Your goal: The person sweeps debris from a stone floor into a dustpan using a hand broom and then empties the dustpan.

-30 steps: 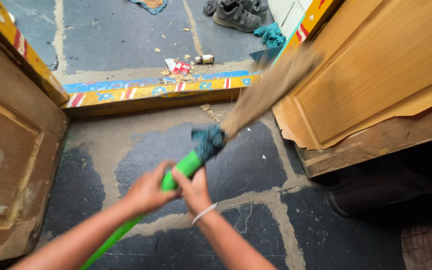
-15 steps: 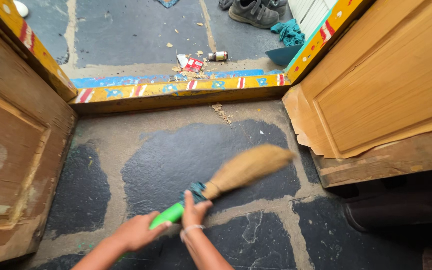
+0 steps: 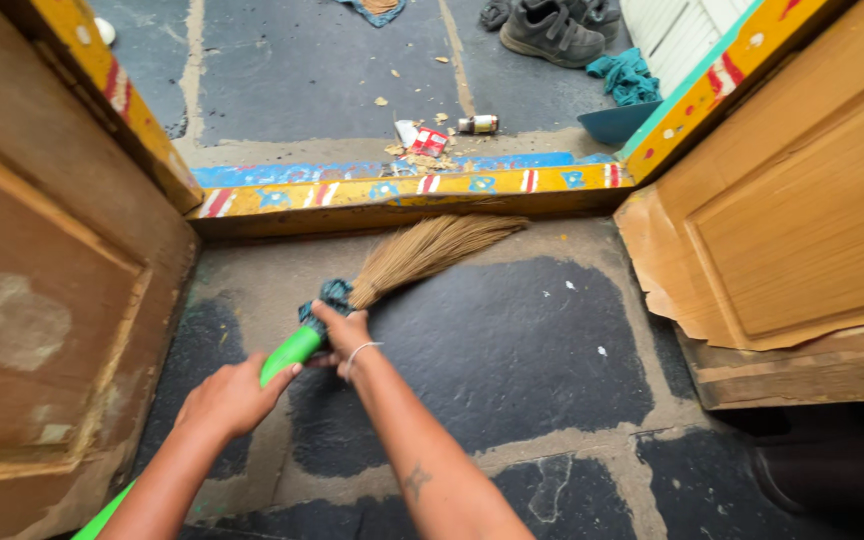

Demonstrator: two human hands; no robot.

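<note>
Dark stone floor (image 3: pixel 512 350) w/ pale joints, inside an open doorway; painted yellow-blue doorstep (image 3: pixel 402 190) runs across the top. Broom (image 3: pixel 392 265) lies low, bristle tips touching the doorstep. Right hand (image 3: pixel 342 330) closed round the broom neck just behind the bristles; left hand (image 3: pixel 227 395) wrapped on the green handle, further from the doorstep. Wooden doors (image 3: pixel 802 220) both sides. Beyond the doorstep: litter (image 3: pixel 430 140), shoes (image 3: pixel 552 25).

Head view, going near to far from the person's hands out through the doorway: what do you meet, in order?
Left hand → right hand → broom bristles → painted threshold → litter pile → shoes.
</note>
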